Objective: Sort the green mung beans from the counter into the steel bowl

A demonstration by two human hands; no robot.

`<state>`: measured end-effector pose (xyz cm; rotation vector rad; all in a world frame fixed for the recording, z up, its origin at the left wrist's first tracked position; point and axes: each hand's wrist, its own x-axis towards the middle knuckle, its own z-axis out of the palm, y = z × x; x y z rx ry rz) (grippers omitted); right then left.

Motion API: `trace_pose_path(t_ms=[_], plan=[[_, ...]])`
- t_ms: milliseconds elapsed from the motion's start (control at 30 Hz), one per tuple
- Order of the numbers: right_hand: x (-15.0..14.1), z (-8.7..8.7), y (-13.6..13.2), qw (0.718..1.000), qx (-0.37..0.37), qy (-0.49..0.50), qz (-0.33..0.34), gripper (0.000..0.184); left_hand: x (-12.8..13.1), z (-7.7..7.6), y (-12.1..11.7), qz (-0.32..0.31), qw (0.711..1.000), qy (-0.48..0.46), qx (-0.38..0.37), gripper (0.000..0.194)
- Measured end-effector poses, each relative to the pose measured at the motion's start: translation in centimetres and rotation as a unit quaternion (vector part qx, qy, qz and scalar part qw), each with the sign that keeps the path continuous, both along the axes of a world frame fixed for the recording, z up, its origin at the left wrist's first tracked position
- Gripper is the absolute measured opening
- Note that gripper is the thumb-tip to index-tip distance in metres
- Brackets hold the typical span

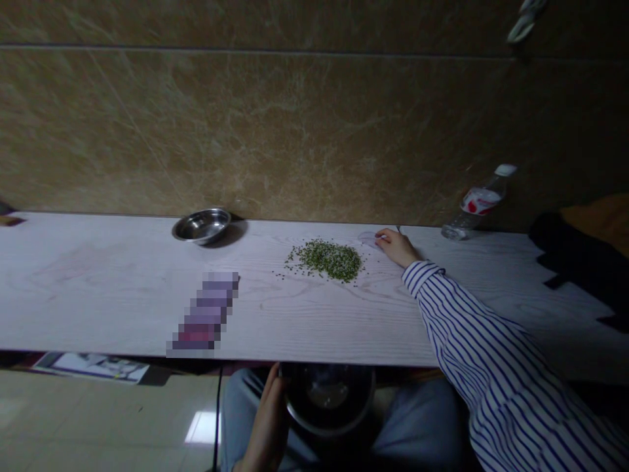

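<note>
My right hand (396, 245), in a blue-and-white striped sleeve, reaches across the pale table (98, 288) and rests just right of a heap of small green beans (328, 258). Its fingers are curled on a small clear plastic piece (367, 238) lying by the wall. My left hand (268, 419) is below the table's front edge on my lap, wrapped round the rim of a dark metal bowl (328, 398).
An empty steel bowl (201, 225) sits at the back left of the beans. A plastic water bottle (477, 202) leans against the marble wall at the right. Dark clothing (580, 255) lies at the far right. A blurred flat object (205, 313) lies near the front edge.
</note>
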<state>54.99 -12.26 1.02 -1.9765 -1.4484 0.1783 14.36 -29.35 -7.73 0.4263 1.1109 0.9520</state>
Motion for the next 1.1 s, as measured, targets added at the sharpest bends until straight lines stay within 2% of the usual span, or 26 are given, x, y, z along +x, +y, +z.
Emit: trace_pose_path(t_ms=[200,367,567,767,1100], plan=[[-1.4,0.3,-1.8,1.000,-0.011,0.008,0.026,0.021,0.4,-0.1,-0.2,0.010,1.000,-0.016,-0.016,0.055],[-3.2,0.8,-3.2,0.999,-0.027,0.018,0.042,0.020,0.5,0.1,-0.3,-0.007,0.999,-0.029,-0.041,0.067],[-5.4,1.0,-4.6,0.998,-0.041,0.022,0.038,0.020,0.9,0.4,-0.4,-0.015,0.999,-0.037,-0.004,0.057],[-7.2,0.8,-5.8,0.998,-0.050,0.013,0.028,0.020,1.0,0.3,-0.5,-0.006,0.999,-0.033,-0.004,0.055],[-10.5,1.2,-8.1,0.997,-0.059,0.003,0.041,0.019,1.0,0.7,-0.8,-0.028,0.998,-0.051,-0.010,0.052]])
